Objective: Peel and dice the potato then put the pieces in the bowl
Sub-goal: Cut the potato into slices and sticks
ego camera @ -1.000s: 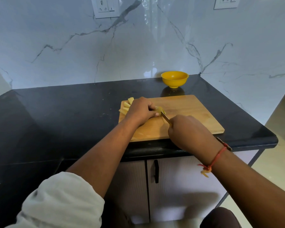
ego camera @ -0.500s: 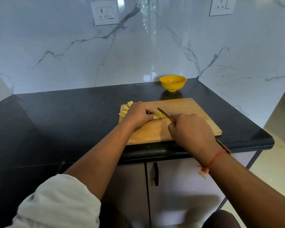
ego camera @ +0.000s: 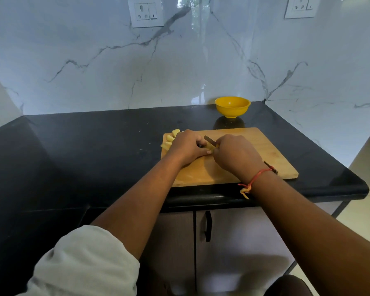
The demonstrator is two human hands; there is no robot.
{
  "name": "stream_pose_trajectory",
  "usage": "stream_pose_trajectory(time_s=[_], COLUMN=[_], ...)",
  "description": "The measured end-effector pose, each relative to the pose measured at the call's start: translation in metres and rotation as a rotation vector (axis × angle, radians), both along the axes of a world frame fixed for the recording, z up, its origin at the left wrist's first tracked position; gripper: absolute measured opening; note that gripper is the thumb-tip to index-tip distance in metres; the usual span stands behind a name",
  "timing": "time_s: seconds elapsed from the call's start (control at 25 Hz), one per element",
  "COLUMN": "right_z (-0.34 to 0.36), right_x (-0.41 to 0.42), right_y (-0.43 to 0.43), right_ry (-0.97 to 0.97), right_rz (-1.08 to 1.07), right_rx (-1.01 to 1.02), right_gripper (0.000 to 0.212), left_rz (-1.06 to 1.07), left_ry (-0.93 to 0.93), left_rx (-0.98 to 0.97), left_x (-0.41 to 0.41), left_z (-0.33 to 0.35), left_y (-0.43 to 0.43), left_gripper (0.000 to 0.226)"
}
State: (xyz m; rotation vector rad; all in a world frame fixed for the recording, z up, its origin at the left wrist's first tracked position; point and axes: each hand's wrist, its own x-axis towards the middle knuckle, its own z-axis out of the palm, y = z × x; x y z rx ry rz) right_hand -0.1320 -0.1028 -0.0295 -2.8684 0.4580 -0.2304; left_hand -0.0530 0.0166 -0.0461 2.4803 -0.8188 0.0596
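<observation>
A wooden cutting board lies on the black counter. My left hand curls over a yellow potato piece near the board's left part and holds it down. My right hand grips a knife, whose dark blade shows between the two hands, over the piece. Several cut potato pieces lie at the board's far left corner, partly hidden behind my left hand. A yellow bowl stands behind the board by the wall, with nothing visible inside it.
The black counter runs wide to the left and ends in a rounded edge on the right. Marble walls with sockets close the back and right. Cabinet doors with a black handle sit below.
My right hand has moved forward and left with the knife, closer to my left hand. The blade tip now reaches further over the piece. My view has tilted slightly.
</observation>
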Motion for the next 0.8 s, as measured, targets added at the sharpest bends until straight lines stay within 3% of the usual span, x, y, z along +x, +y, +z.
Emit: stream_pose_trajectory(time_s=[0.36,0.68,0.8], right_z=[-0.001,0.005,-0.006], right_x=[-0.002,-0.034,-0.053], right_y=[0.016,0.02,0.016], right_ry=[0.058,0.221,0.192], right_rz=[-0.012,0.0,0.038], right_rx=[0.032,0.016,0.038], right_gripper=[0.022,0.027,0.026], left_rz=[0.033,0.067,0.08], left_ry=[-0.018,0.013,0.032], left_rx=[-0.01,-0.088,-0.1], left_x=[0.001,0.001,0.001], left_z=[-0.001,-0.005,-0.004], left_y=[-0.002,-0.003,-0.003], left_gripper=[0.013,0.027,0.027])
